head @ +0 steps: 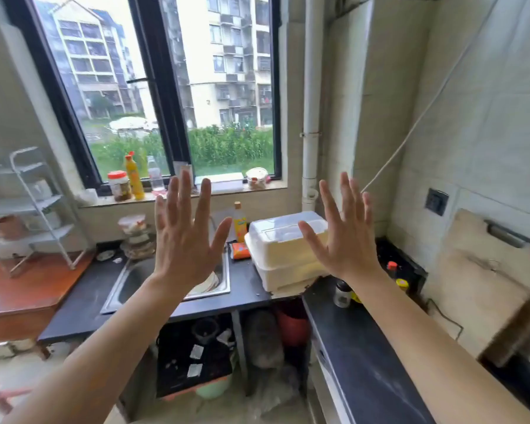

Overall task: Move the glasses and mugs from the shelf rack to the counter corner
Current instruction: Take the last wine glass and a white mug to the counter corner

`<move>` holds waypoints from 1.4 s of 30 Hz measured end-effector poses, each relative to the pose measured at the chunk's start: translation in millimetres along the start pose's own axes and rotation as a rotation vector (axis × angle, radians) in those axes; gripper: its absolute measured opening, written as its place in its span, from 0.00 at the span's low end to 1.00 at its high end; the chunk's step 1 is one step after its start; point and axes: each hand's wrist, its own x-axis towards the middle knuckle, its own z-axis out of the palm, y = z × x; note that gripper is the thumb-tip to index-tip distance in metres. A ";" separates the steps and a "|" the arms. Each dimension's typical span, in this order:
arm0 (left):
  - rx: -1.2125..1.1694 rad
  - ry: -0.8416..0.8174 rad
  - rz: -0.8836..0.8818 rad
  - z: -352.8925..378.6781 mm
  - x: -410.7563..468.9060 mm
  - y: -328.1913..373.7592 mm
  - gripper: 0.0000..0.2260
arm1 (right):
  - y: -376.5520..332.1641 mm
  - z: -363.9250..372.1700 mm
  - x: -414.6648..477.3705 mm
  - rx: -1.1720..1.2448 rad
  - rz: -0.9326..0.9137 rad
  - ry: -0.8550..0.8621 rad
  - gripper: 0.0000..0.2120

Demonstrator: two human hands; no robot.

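Over the counter, left hand, right hand, fingers splayed upward, grips empty, rack upright at left.

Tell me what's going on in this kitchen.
A person holds the left hand and right hand raised in front of the sink, fingers spread, both empty. The white shelf rack stands at the left on a wooden table, with a brownish mug on a shelf. Nothing is picked up yet.
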 end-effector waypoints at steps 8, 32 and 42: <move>0.217 -0.010 -0.269 -51.1 -36.7 -241.4 0.35 | -239.4 163.1 92.8 0.257 -0.179 -0.030 0.39; 0.392 -0.075 -0.583 16.8 51.4 -673.0 0.38 | -555.5 533.2 334.2 0.604 -0.390 -0.190 0.39; 0.291 -0.051 -0.653 57.4 105.9 -833.2 0.36 | -639.6 645.7 432.0 0.708 -0.343 -0.265 0.41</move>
